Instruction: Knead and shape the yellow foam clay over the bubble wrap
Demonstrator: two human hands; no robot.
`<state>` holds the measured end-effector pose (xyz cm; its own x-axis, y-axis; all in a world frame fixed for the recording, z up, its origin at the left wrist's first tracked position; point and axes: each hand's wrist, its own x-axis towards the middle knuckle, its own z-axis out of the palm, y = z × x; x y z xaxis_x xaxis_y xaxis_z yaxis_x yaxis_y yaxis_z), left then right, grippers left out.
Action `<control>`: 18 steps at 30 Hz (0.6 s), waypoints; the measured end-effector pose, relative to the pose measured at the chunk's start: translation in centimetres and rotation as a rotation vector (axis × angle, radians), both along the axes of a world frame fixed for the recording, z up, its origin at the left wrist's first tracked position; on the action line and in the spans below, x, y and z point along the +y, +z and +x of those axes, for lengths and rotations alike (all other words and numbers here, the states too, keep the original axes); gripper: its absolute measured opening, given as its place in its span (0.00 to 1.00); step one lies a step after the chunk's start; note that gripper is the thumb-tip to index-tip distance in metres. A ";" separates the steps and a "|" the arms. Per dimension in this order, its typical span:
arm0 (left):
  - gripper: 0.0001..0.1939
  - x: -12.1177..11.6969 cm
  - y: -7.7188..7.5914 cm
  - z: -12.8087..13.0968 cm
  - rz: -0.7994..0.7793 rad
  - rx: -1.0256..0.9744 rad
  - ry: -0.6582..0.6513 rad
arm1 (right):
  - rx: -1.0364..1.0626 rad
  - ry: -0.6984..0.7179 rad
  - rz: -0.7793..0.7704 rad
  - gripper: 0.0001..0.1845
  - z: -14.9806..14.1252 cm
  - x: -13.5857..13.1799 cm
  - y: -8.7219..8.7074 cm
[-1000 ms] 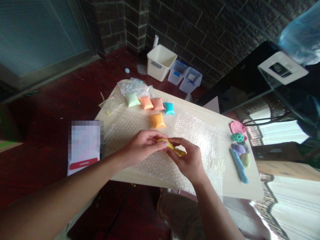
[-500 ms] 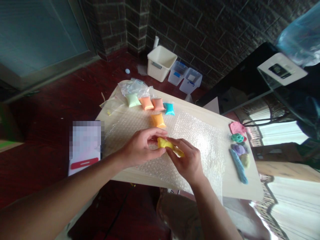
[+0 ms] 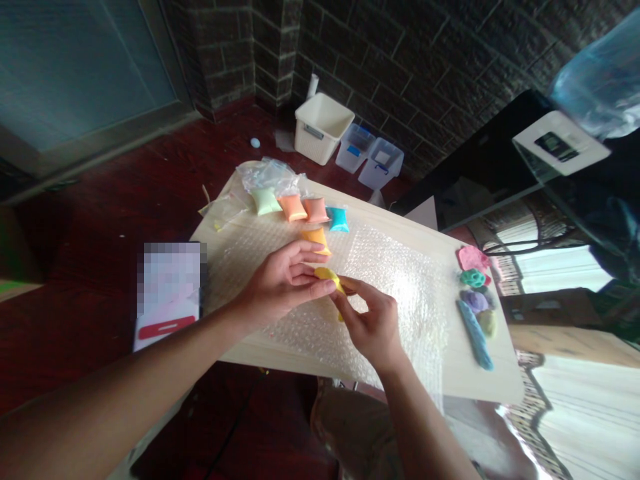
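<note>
A lump of soft yellow clay (image 3: 327, 274) is pinched between both hands above the bubble wrap (image 3: 400, 280). My left hand (image 3: 285, 283) grips its left end between thumb and fingers. From the right, my right hand (image 3: 370, 317) pinches the clay with thumb and fingertips, which hide part of it; a bit of yellow shows below the fingers. Just beyond my left fingers lies an orange-yellow clay packet (image 3: 315, 238). Behind it sit a pale green packet (image 3: 267, 201), an orange packet (image 3: 293, 208), a salmon packet (image 3: 316, 211) and a blue packet (image 3: 339, 219).
Clear plastic bags (image 3: 273, 175) lie at the table's far left corner. On the right end rest a pink clay piece (image 3: 473, 259), a green one (image 3: 473, 278), a purple one (image 3: 475, 301) and a blue roll (image 3: 475, 335). A white bin (image 3: 320, 137) and clear boxes (image 3: 381, 163) stand on the floor beyond.
The yellow clay has turned and bent between my hands, its lower end now pointing downward. My left fingers have spread further, and my right hand's grip has shifted slightly.
</note>
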<state>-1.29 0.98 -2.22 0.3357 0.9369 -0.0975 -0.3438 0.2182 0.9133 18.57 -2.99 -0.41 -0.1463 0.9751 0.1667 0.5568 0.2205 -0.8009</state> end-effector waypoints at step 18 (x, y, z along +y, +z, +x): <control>0.21 -1.3 -0.2 1.3 0.056 0.213 -0.336 | 0.592 -0.093 -0.256 0.11 -0.5 0.8 -1.0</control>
